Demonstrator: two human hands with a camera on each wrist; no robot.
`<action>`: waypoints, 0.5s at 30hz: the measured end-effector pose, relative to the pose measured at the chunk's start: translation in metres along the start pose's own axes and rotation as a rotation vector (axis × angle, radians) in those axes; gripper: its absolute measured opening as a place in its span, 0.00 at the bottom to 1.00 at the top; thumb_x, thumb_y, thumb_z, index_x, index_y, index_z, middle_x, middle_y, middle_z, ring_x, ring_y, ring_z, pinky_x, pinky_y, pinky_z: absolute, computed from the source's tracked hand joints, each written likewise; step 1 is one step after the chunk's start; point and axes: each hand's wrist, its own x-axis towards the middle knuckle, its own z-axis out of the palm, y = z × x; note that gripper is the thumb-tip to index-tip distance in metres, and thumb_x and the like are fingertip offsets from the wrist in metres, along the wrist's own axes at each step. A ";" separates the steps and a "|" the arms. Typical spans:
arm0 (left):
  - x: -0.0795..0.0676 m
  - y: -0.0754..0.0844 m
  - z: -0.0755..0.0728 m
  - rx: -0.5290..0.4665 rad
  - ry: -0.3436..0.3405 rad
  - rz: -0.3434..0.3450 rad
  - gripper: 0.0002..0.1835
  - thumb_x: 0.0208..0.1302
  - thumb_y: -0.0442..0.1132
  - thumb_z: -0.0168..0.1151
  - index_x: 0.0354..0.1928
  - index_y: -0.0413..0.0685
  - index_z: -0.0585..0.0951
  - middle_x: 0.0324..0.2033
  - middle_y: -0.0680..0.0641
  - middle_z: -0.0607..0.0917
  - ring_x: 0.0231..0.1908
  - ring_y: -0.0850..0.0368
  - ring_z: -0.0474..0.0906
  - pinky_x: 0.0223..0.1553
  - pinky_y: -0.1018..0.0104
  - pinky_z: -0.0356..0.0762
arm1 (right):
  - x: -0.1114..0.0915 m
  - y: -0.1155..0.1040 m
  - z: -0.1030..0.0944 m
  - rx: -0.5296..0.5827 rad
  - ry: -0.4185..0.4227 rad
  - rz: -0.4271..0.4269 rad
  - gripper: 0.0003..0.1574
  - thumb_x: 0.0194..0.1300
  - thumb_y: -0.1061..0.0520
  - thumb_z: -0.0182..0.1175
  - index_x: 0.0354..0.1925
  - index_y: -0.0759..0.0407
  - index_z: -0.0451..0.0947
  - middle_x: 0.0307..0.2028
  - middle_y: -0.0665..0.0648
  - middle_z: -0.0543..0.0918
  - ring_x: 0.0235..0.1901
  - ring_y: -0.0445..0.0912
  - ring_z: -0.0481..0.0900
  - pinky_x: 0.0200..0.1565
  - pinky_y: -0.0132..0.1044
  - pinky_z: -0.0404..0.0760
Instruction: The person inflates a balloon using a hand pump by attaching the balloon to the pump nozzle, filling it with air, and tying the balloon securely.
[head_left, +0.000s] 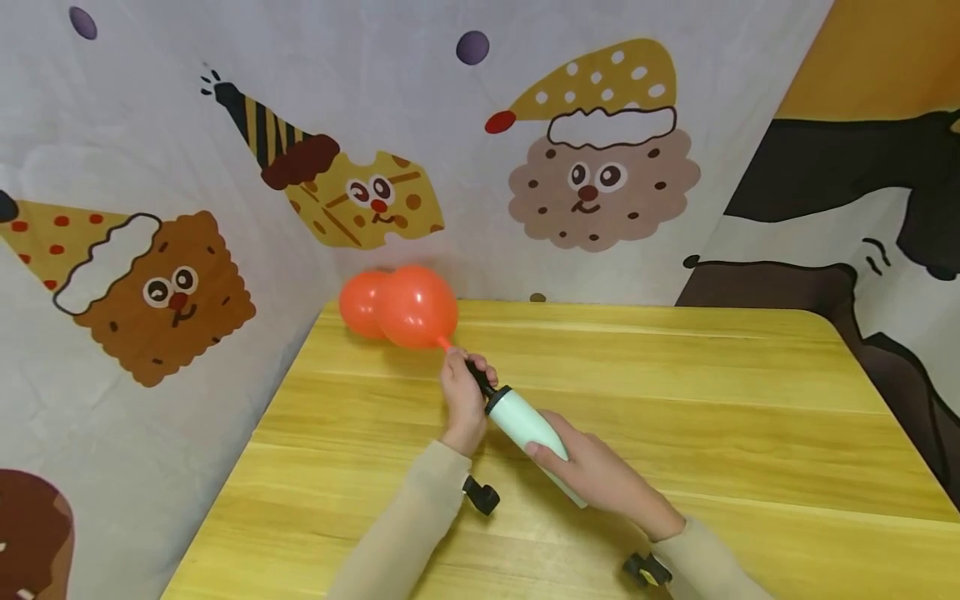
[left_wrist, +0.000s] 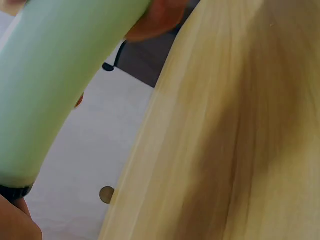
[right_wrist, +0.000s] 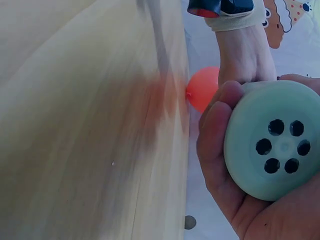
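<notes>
A mint-green balloon pump (head_left: 528, 421) slants over the table, its black nozzle end (head_left: 480, 377) toward the far left. My left hand (head_left: 463, 396) grips around this nozzle, at the neck of an orange-red balloon (head_left: 418, 307). The balloon shows two rounded lobes and lies beyond my fingers near the back left corner. Lower down, my right hand (head_left: 600, 473) wraps round the pump's barrel. In the right wrist view the pump's round end cap (right_wrist: 284, 145) with several holes faces the camera. The left wrist view has the green barrel (left_wrist: 55, 85) up close.
The wooden table (head_left: 712, 417) reaches back to a wall cloth (head_left: 480, 208) printed with cartoon snacks in party hats. A black wrist camera (head_left: 482, 496) sits by the left sleeve, another black wrist camera (head_left: 647, 570) by the right sleeve.
</notes>
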 end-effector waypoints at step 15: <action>0.024 0.019 -0.006 -0.033 0.028 0.072 0.19 0.85 0.42 0.36 0.31 0.47 0.68 0.19 0.51 0.76 0.15 0.60 0.74 0.19 0.70 0.75 | -0.023 0.003 -0.013 -0.012 -0.015 0.005 0.38 0.79 0.38 0.54 0.78 0.49 0.61 0.51 0.60 0.83 0.36 0.45 0.81 0.32 0.41 0.81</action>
